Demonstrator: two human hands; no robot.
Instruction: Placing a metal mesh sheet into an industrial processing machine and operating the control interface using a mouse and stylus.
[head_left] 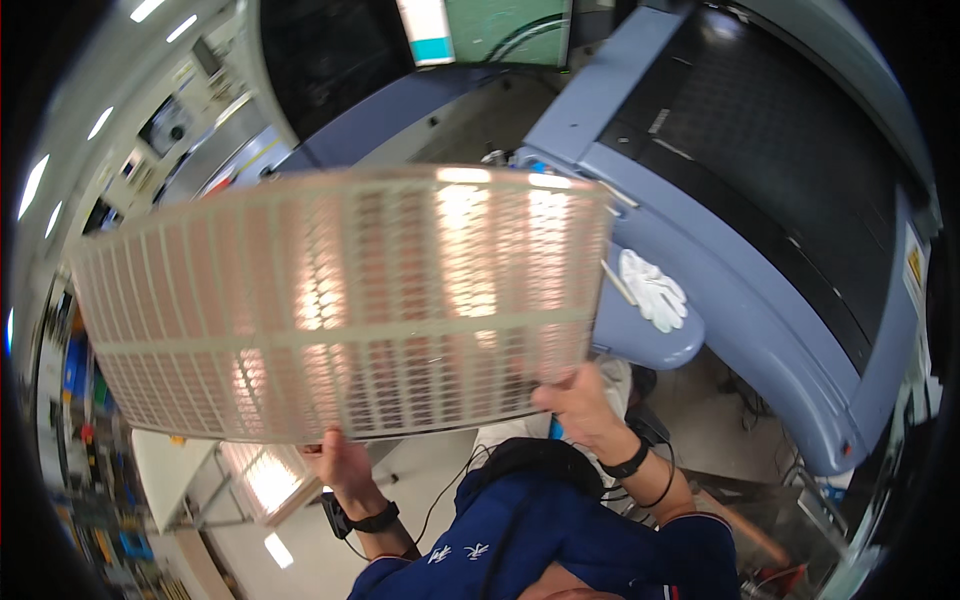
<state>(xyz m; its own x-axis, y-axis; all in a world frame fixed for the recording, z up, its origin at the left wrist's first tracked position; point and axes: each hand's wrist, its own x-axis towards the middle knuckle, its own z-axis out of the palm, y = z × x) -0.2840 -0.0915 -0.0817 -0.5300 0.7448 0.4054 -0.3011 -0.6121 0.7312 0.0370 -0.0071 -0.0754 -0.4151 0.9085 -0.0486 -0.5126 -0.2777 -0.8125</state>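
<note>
A large copper-coloured circuit board panel (400, 290), with a grid of small repeated patterns and pale dividing strips, spans the middle of the view. My left hand (342, 463) grips its near edge, thumb up against the face. At its near right corner my right hand (580, 402) pinches the panel, with the fingers partly hidden behind it. The panel is held up in the air and tilted, and light glints off it in bright streaks. Both wrists carry black bands.
On the right stands a big blue-grey machine (720, 260) with a dark top. White gloves (654, 290) lie on its rounded ledge (660, 345). Another copper-coloured panel (268, 478) sits low at the left, beside a white table (165, 475). Cables hang near my lap.
</note>
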